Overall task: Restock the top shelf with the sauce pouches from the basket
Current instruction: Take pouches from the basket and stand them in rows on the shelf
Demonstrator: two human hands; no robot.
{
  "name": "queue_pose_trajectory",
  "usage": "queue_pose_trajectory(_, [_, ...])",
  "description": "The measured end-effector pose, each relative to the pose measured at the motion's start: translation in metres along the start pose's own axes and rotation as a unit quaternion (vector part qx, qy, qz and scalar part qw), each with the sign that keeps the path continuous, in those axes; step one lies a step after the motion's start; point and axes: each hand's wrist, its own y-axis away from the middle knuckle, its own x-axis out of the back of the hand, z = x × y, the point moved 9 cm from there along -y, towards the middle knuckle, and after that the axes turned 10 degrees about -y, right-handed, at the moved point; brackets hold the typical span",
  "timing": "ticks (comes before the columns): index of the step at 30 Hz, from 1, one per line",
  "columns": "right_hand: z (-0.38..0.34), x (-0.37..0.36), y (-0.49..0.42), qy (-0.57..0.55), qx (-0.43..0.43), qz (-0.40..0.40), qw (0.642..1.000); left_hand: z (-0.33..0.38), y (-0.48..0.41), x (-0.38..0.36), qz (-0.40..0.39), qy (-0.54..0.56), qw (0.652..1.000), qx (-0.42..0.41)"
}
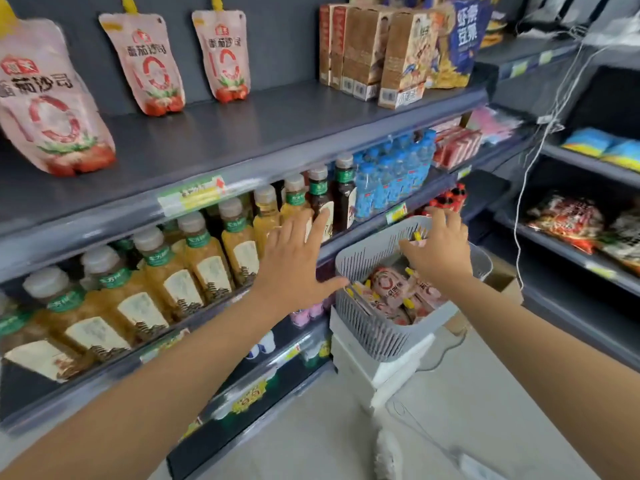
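Three pink sauce pouches with yellow caps stand on the grey top shelf [277, 133]: a large near one [52, 109], a middle one [145, 64] and a far one [225, 53]. A grey slotted basket [374, 327] sits on white boxes at lower right, holding several more pouches [388, 282]. My left hand [298, 258] hovers open, fingers spread, left of the basket in front of the bottle shelf. My right hand [436, 247] reaches down into the basket over the pouches, fingers spread; a yellow cap shows at its fingertips, but no grip is visible.
Brown cartons [374, 53] and a blue snack bag [460, 39] fill the top shelf's right end. Yellow drink bottles [207, 261] and blue water packs [391, 171] line the shelf below. Another shelving unit [581, 220] stands right, with white cables hanging.
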Motion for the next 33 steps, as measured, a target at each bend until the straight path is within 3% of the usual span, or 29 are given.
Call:
queue_pose_trajectory(10, [0.156, -0.055, -0.121, 0.051, -0.076, -0.125, 0.988, 0.120, -0.114, -0.147, -0.155, 0.014, 0.987, -0.032])
queue_pose_trajectory(15, [0.202, -0.091, -0.147, 0.065, -0.101, -0.208, 0.971, 0.150, -0.130, -0.217, -0.259, 0.028, 0.965, -0.036])
queue_pose_trajectory(20, [0.236, -0.127, -0.153, 0.076, -0.135, -0.271, 0.950, 0.173, -0.137, -0.279, -0.326, -0.021, 0.939, -0.103])
queue_pose_trajectory(29, [0.277, -0.154, -0.156, 0.054, -0.198, -0.287, 0.936, 0.230, -0.172, -0.363, -0.334, -0.081, 0.901, -0.265])
queue_pose_trajectory(33, [0.294, -0.167, -0.160, 0.092, -0.211, -0.301, 0.926, 0.245, -0.183, -0.380, -0.327, -0.056, 0.893, -0.305])
